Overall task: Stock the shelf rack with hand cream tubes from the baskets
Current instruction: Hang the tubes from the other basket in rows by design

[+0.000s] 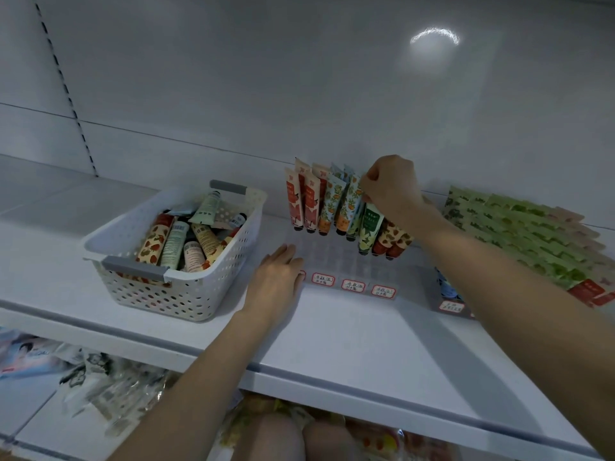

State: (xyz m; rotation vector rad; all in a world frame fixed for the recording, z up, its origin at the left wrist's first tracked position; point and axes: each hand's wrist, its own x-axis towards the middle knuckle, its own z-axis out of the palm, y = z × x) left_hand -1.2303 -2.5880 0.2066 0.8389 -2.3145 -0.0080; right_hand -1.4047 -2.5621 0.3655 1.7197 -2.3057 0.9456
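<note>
- My right hand [391, 188] is up at the back of the clear rack [332, 261], its fingers curled and pinching the crimped top of a citrus-patterned tube [353, 197] that stands cap down in the back row.
- My left hand [276, 277] lies flat with straight fingers on the rack's front left corner. It presses there and holds nothing.
- Left of the right hand's fingertips, further citrus tubes [329, 201] stand in the same row, and beyond them are the red tubes [296, 201], all cap down and leaning slightly.
- Just under the right wrist stand a green tube [369, 224] and, nearer the forearm, two strawberry-print tubes [392, 241].
- Between my two hands the rack's front slots hold no tubes. Red-bordered labels [353, 285] run along its front edge, starting beside the left hand's fingertips.
- The white perforated basket [186, 294] sits just left of my left hand, apart from it, on the same white shelf [349, 344]. It holds a loose heap of hand cream tubes [176, 244] in mixed prints.
- To the right of my right forearm, green packets [519, 227] lie in overlapping rows.
- A blue tube [446, 287] shows beside that forearm, mostly hidden, and I cannot tell what it stands in.
- Below both forearms, the lower shelf holds wrapped packets [100, 377] too blurred to name.
</note>
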